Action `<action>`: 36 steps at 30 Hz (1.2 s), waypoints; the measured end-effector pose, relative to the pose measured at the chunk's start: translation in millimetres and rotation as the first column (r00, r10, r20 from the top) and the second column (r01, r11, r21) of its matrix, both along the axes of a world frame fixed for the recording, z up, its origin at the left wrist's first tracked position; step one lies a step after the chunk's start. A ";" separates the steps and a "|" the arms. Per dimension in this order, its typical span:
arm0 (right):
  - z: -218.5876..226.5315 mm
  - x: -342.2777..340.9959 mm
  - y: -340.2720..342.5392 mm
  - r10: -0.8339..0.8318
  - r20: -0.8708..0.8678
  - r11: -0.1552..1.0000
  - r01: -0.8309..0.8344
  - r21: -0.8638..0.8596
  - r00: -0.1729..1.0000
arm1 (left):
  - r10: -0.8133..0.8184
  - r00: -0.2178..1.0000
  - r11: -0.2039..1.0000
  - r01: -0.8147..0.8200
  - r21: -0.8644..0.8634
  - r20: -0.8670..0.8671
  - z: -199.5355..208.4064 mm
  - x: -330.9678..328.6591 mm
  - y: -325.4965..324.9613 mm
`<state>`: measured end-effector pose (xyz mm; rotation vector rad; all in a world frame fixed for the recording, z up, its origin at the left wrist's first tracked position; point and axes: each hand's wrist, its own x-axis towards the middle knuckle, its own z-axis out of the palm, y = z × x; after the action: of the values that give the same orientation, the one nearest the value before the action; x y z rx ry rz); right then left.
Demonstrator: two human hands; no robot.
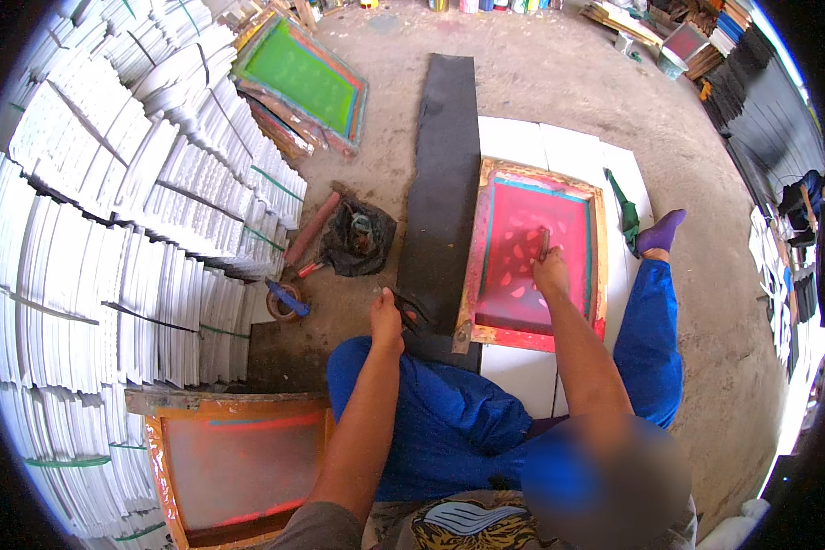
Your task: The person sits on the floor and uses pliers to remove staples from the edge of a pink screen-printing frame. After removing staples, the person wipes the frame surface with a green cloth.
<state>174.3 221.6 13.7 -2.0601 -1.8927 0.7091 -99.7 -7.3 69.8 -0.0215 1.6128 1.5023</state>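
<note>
My right fingers [545, 267] are closed around a small brownish tool [544, 242], over the red mesh of a wooden-framed screen [511, 252] right of the frame's centre. I judge that I am working the tool over the mesh; the next move seems to call for steady, even pressure. My left fingers [390, 316], near mid-frame, are at a dark object [413, 313]; I cannot tell whether they grip it. The mesh looks taut, mottled with paler pink patches inside a rough, paint-stained rectangle of wood. Under it lie smooth white sheets [511, 371]; beside it runs a long, matt black strip [444, 174].
</note>
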 end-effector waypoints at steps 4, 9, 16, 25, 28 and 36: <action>-23.1 1.6 6.4 -0.042 -0.031 0.997 0.044 0.066 0.999 | 0.105 0.990 0.993 -0.110 0.046 0.090 -0.8 -4.1 -1.0; 9.1 -31.6 -19.2 0.230 -0.213 0.973 -0.218 0.078 0.950 | 0.088 0.988 0.996 -0.090 0.009 0.124 -21.6 -14.5 -8.4; 69.6 -168.8 -138.5 0.787 -0.299 0.595 -0.792 0.137 0.539 | 0.058 0.987 0.998 -0.060 0.008 0.149 -22.7 -43.8 -10.4; 39.1 -272.2 -175.3 0.809 -0.284 0.525 -0.850 -0.044 0.515 | 0.043 0.933 0.999 -0.040 -0.016 0.358 -80.4 -157.9 -39.9; 24.8 -279.4 -180.0 0.822 -0.273 0.513 -0.858 -0.023 0.499 | 0.076 0.923 0.997 -0.080 -0.007 0.377 -93.5 -160.8 -43.2; 22.1 -287.3 -190.8 0.744 -0.399 0.552 -0.830 -0.083 0.535 | 0.067 0.892 0.983 -0.135 0.124 0.446 -108.5 -160.5 -54.0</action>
<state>-113.0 30.8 35.9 -0.9212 -2.5967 1.4635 -260.2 -61.4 -38.6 -0.3439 1.1442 1.5610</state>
